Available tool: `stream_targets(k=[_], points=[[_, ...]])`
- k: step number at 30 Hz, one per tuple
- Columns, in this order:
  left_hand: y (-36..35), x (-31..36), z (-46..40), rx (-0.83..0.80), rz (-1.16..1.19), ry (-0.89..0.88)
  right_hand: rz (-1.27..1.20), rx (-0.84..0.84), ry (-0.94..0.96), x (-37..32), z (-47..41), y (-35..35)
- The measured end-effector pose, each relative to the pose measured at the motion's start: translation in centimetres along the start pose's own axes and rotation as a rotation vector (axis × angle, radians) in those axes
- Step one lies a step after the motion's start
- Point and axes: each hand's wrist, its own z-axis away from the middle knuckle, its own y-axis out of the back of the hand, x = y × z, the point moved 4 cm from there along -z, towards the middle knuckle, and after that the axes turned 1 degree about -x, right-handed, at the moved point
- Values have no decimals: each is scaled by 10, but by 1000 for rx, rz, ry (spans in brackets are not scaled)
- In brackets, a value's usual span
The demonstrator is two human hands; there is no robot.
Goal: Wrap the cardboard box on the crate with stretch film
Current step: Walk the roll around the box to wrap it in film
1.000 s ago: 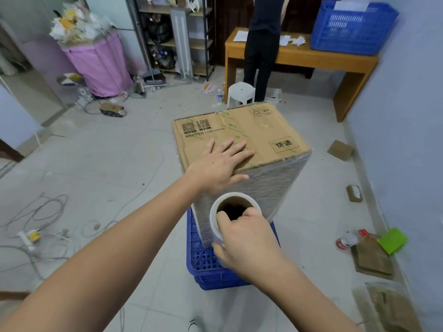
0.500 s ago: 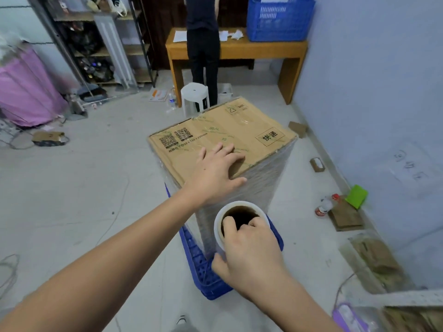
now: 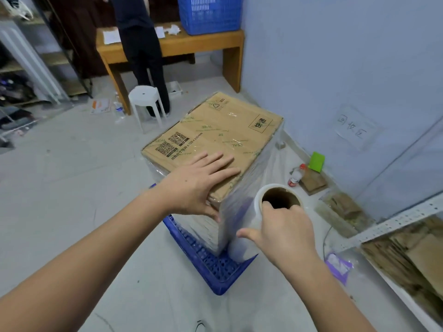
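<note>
A tall cardboard box (image 3: 215,130) with QR codes printed on its top stands on a blue plastic crate (image 3: 211,264) on the floor. Clear stretch film covers its sides. My left hand (image 3: 199,185) lies flat on the near corner of the box top, fingers spread. My right hand (image 3: 285,231) grips an upright roll of stretch film (image 3: 278,200) at its top, fingers hooked into the cardboard core, thumb on the roll's side. The roll stands at the box's near right corner, and film stretches from it along the right side of the box.
A person stands at a wooden table (image 3: 203,44) carrying a blue basket (image 3: 208,13), beyond a white stool (image 3: 143,97). A blue wall runs along the right, with a bottle (image 3: 296,176), a green object (image 3: 316,161) and cardboard scraps at its foot. A metal rack with flattened cardboard (image 3: 407,255) stands near right.
My view has swung round the box to the right. The roll in my right hand has moved from the near face to the right corner, pulling film along. My left hand stays on top.
</note>
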Motion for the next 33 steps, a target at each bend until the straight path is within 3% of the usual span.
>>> stream_targets(k=[7,13,22,26,30,33], points=[[-6,-1,1,83,-82,-5,32,33,-18,7,0,-4],[-5,5,4,55,-102,11,31,196,211,3,27,-14],[-5,7,5,46,-106,52,53,106,594,-23,36,-13],[-4,5,4,65,-91,67,34,29,471,-41,34,2],[-4,7,5,64,-90,72,28,89,327,-44,43,-3],[-4,7,5,60,-83,83,50,181,335,-40,45,-6]])
